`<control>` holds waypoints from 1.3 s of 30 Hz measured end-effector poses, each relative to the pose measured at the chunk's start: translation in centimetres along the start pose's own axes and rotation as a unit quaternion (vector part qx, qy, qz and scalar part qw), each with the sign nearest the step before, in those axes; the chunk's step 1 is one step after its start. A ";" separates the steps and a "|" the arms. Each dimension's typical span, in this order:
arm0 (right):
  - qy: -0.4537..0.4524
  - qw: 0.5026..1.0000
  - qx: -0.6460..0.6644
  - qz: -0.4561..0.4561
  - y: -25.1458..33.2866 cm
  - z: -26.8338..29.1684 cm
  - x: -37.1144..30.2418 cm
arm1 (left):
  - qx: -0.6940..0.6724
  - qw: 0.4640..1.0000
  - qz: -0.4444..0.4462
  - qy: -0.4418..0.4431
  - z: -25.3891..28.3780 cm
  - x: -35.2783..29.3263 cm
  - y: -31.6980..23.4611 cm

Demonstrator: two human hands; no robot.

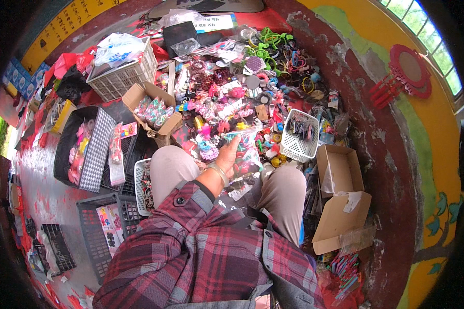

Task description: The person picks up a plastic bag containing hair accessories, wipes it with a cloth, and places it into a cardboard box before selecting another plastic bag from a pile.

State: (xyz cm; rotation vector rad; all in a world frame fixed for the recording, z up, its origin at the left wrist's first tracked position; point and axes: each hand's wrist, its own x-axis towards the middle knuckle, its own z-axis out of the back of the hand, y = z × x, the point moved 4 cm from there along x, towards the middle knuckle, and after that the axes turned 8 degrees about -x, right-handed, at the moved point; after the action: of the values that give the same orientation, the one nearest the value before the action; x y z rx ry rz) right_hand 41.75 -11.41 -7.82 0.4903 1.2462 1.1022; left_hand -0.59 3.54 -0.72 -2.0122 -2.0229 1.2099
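Note:
My left hand [226, 155], with a bangle at the wrist, reaches out between my knees. Its fingers are closed on a clear plastic bag [248, 158] with small colourful items inside. Just beyond the bag spreads a big heap of hair accessories [216, 110], with hair ties, bows and bands in pink, red and purple. Green headbands [270, 41] lie at its far right. Close to the bag on the right stands a white plastic basket [298, 152] holding dark hair clips. No part of my right hand shows.
An open cardboard box [340, 170] stands by my right knee, near the wall. Left of the heap are a small cardboard box [167, 123] of packets, a large crate [121, 82], a checked fabric bin [97, 149] and a dark plastic crate [90, 216]. Pens [345, 273] lie lower right.

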 end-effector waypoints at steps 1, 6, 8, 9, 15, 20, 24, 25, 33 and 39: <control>0.001 1.000 0.001 -0.001 0.0 0.0 -0.1 | -0.007 1.000 -0.002 0.001 0.0 0.1 0.1; -0.001 1.000 0.007 -0.005 -0.2 0.1 -0.1 | -0.004 1.000 -0.004 -0.005 0.2 0.2 0.2; 0.000 1.000 0.008 -0.007 -0.3 0.1 -0.1 | -0.002 1.000 -0.017 -0.012 0.5 0.5 0.4; -0.001 1.000 0.009 -0.007 -0.4 0.2 -0.2 | -0.001 1.000 -0.023 -0.016 0.7 0.6 0.5; -0.004 1.000 0.014 -0.009 -0.3 0.4 -0.3 | -0.008 1.000 -0.029 0.006 0.1 0.3 0.3; -0.013 1.000 0.024 -0.015 -1.0 0.8 -0.9 | -0.005 1.000 -0.007 0.001 0.3 0.8 0.6; -0.021 0.999 0.031 -0.023 -1.6 1.1 -1.4 | -0.029 0.999 -0.012 0.001 0.0 0.5 0.6; -0.023 0.999 0.032 -0.025 -1.7 1.1 -1.5 | -0.032 0.999 -0.013 -0.007 -0.2 0.2 0.5; -0.045 0.997 0.049 -0.039 -3.4 2.2 -2.7 | -0.022 0.999 -0.025 0.008 0.3 0.6 0.5; -0.066 0.994 0.067 -0.057 -5.0 3.1 -3.9 | -0.044 0.999 -0.010 0.030 -0.4 0.3 0.4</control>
State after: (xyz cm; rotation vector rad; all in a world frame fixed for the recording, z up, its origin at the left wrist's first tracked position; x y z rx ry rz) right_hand 46.79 -16.20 -8.96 0.5777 1.2202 0.8803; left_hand -0.05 3.92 -0.83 -2.0337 -2.0985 1.0621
